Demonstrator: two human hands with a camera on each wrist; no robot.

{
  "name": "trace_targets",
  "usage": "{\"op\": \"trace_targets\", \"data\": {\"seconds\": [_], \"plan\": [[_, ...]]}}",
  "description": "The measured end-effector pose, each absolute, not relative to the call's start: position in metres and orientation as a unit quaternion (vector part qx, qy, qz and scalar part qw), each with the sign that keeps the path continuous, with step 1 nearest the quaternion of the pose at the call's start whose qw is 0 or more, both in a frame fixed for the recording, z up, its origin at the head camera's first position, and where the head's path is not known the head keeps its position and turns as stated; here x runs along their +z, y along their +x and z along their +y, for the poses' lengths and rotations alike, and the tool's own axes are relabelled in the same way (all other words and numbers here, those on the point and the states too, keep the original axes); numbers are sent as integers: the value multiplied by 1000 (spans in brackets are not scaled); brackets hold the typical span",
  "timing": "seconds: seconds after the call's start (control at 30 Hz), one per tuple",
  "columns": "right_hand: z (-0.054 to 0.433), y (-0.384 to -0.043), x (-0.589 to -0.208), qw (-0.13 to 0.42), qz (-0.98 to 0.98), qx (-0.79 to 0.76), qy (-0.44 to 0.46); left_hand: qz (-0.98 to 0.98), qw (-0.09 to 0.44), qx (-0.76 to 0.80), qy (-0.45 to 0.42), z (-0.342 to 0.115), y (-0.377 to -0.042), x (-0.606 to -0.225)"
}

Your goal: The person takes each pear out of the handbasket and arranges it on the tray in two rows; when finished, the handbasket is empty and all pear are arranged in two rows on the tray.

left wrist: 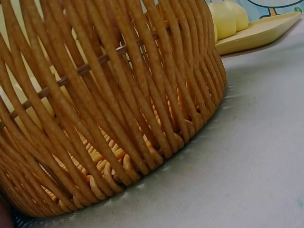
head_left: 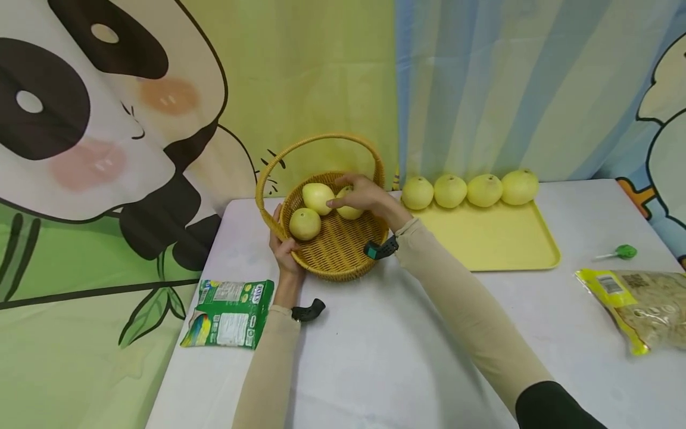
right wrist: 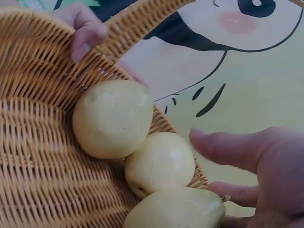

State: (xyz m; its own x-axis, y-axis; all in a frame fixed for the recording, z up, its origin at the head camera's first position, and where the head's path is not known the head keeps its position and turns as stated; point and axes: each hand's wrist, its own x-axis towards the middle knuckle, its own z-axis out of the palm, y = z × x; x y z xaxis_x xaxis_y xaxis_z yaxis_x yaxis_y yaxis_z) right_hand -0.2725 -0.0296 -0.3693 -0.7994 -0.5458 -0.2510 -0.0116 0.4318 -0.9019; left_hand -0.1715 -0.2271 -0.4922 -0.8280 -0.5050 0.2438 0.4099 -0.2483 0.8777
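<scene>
The wicker basket is at the centre of the head view, its handle arching toward the upper edge; in the left wrist view its woven base meets the white counter. The left hand grips the basket's left side, thumb over the rim. The right hand reaches over the basket's upper right rim, among three pale yellow fruits grouped in the left and upper part of the basket. In the right wrist view its fingers are parted, the thumb well off them and clear of the fruits; whether the other fingers touch the lowest fruit, the one with a stem, I cannot tell.

Right of centre, four more fruits line the upper edge of a yellow tray. A green packet lies at lower left, a green lollipop at far right, above a clear-and-yellow bag. A cartoon-printed curtain fills the upper part.
</scene>
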Motion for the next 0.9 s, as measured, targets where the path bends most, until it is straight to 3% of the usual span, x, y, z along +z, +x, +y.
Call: {"op": "trace_targets", "data": {"seconds": [0.47, 0.73, 0.9], "plan": [[-41, -267, -385, 176, 877, -383, -231, -544, 292, -786, 29, -228, -168, -493], [-38, -262, -392, 214, 861, -410, -214, -540, 295, -787, 40, -227, -168, -494], [-29, -259, -395, 208, 834, -456, -228, -539, 298, -787, 37, -227, -169, -493]]}}
